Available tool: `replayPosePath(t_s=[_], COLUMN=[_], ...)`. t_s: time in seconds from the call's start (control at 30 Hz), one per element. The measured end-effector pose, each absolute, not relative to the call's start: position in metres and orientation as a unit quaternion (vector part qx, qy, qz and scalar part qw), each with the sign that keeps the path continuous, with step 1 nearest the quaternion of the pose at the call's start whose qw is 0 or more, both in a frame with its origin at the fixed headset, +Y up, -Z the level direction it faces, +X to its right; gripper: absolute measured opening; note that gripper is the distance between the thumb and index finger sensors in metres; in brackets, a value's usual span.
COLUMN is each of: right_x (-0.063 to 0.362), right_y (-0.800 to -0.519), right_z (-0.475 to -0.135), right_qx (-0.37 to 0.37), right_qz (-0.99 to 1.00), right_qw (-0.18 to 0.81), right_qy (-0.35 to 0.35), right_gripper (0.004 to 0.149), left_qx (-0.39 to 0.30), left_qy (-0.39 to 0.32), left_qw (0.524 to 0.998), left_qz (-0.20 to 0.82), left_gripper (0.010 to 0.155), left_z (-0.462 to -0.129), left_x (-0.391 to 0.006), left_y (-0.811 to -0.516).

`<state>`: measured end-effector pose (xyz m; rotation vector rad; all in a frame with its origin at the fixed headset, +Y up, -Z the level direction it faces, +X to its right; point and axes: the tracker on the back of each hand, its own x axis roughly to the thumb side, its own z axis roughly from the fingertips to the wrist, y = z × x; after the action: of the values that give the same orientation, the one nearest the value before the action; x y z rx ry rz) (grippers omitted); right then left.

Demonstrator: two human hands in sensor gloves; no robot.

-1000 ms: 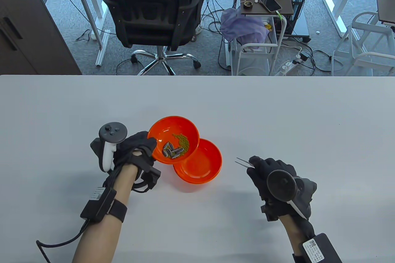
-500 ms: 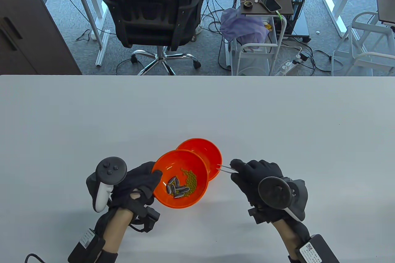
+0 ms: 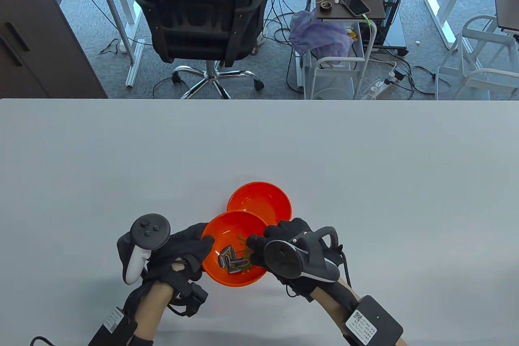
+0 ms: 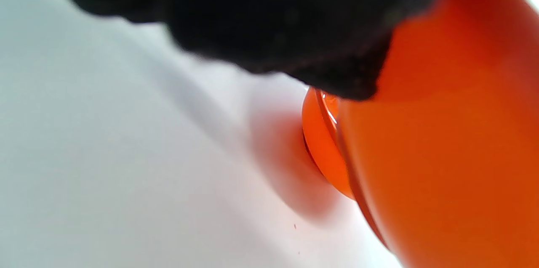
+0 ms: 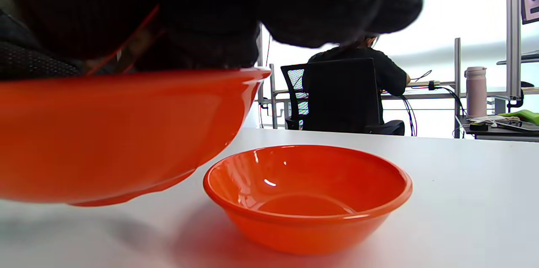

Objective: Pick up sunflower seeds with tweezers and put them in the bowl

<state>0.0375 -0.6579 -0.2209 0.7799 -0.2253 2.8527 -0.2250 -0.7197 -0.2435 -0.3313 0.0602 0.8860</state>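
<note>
Two orange bowls sit on the white counter. The near bowl holds a small heap of striped sunflower seeds, several of them though overlap keeps the exact count unclear, plus a patch of small green beads on the far side of the heap. The far bowl shows only its bare orange inside, and its near rim is overlapped by the near bowl.

The left hand grips the near bowl at its left rim, the fingers curled over the edge; the left wrist view shows dark glove fabric against the bowl's outer wall with the second bowl just past it. In the right wrist view the near bowl's base appears raised off the counter on the side facing that camera.

The right hand reaches in from the right over the near bowl's right rim, its fingertips above the seeds and beads. The tweezers cannot be made out here, hidden under the glove, so whether the right fingers are pinched together or apart cannot be told. The seeds lie in the near bowl's bottom, just left of and near to the right fingertips, and right of the left fingers.

One black tracker rides on the back of each hand.
</note>
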Motion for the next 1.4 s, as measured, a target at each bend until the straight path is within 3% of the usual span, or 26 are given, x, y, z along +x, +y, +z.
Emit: replayPosePath(t_s=[0.63, 1.4], right_x=[0.025, 0.04], right_y=[-0.668, -0.661], right_z=[-0.217, -0.229], right_qx=[0.269, 0.254], right_qz=[0.96, 0.958], right_qw=[0.01, 0.111], right_qy=[-0.073, -0.074], right_gripper=[0.046, 0.039], left_qx=[-0.165, -0.166], left_qy=[0.025, 0.023], left_qw=[0.888, 0.892], left_qz=[0.428, 0.42], left_gripper=[0.048, 0.048], left_z=[-0.242, -0.243], left_x=[-0.224, -0.225], left_y=[-0.719, -0.72])
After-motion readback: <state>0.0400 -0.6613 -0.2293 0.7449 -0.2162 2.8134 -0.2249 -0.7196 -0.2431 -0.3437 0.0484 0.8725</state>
